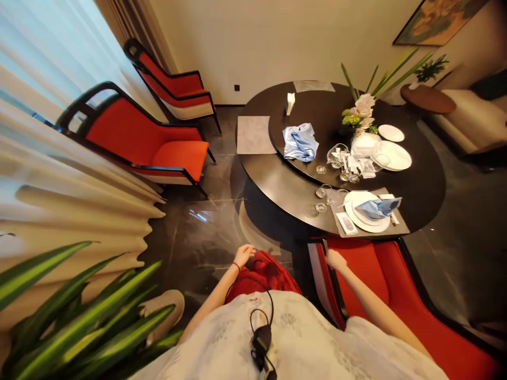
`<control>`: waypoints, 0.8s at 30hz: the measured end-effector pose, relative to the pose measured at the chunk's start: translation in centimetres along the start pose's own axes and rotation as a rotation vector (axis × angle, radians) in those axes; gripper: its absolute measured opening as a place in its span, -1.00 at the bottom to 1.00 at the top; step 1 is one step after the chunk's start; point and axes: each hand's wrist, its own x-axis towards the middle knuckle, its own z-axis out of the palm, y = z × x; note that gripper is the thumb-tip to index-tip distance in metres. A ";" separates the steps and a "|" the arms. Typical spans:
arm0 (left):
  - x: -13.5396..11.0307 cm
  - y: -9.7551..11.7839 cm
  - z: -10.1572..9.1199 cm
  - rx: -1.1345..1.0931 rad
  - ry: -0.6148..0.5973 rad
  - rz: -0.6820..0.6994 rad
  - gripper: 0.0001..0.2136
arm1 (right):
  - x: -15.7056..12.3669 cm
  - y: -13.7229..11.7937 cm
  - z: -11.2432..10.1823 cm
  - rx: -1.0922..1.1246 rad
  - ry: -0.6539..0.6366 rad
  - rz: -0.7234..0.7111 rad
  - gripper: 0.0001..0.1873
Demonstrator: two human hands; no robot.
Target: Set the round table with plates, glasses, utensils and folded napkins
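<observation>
My right hand (pixel 336 259) is closed on the black front end of the armrest of a red armchair (pixel 366 269), which stands close by on my right. Beside my red lower garment (pixel 273 272), my left hand (pixel 245 254) hangs in the air with loosely bent fingers and nothing visible in it. A red cord circles that wrist. Just past the armchair, a place setting lies on a grey mat (pixel 401 226): stacked white plates (pixel 350 211) and a folded blue napkin (pixel 378 208), with small glasses (pixel 321 207) to their left.
The round dark table (pixel 273 184) carries a turntable with a crumpled blue cloth (pixel 301 142), glassware (pixel 348 163), white plates (pixel 396 155) and flowers (pixel 363 108). Two red armchairs (pixel 130 129) stand left by the curtain (pixel 111 206). A leafy plant (pixel 95 311) is at lower left.
</observation>
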 end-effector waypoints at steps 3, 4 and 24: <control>3.9 4.6 -4.9 -0.043 0.101 -0.005 -0.75 | 3.5 -11.6 -2.7 0.019 -0.012 -0.229 -0.76; 5.3 6.0 -5.9 -0.044 0.106 -0.004 -0.74 | 4.9 -14.4 -3.7 0.026 0.009 -0.285 -0.71; 43.1 47.7 -9.5 0.446 -0.168 0.083 -0.79 | 46.3 -35.3 -24.5 0.266 0.307 -0.268 -0.49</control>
